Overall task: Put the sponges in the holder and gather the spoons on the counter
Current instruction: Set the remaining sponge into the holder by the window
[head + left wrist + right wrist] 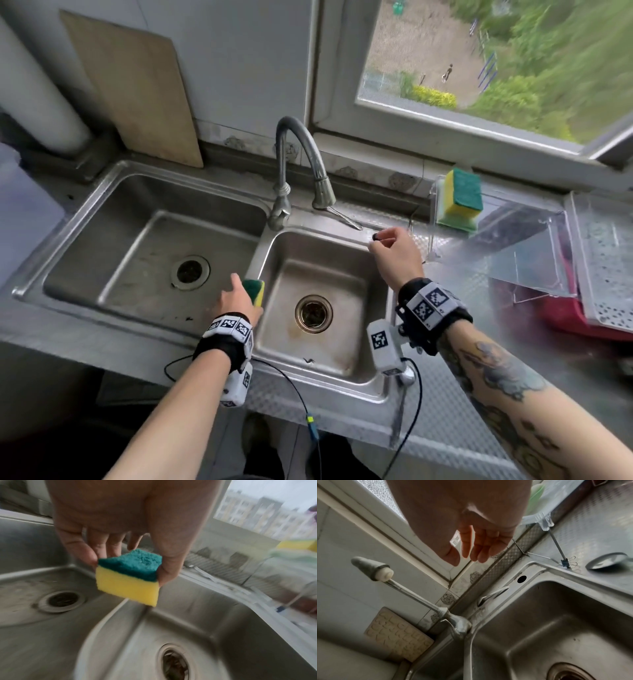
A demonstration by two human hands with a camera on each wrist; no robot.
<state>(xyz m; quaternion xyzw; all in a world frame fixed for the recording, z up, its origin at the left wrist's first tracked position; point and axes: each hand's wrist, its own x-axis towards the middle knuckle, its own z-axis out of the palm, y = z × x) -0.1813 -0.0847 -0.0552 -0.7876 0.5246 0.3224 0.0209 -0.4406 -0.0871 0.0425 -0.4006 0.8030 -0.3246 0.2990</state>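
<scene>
The left hand (120, 520) pinched a sponge (127, 577) above the sink's (260, 253) divider; the right hand (471, 534) hung slack, empty, over its back rim; another sponge (460, 198) stood in the holder (442, 222); a spoon (607, 562) lay on the counter (590, 534) beside the sink's right edge.

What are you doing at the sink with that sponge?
A person is tidying up at a double sink. Their left hand pinches a yellow and green sponge above the divider between the two basins. Another sponge already sits in the clear holder by the window. The right hand hangs open and empty over the sink's back rim, near a spoon lying there. A second spoon rests on the counter.
</scene>
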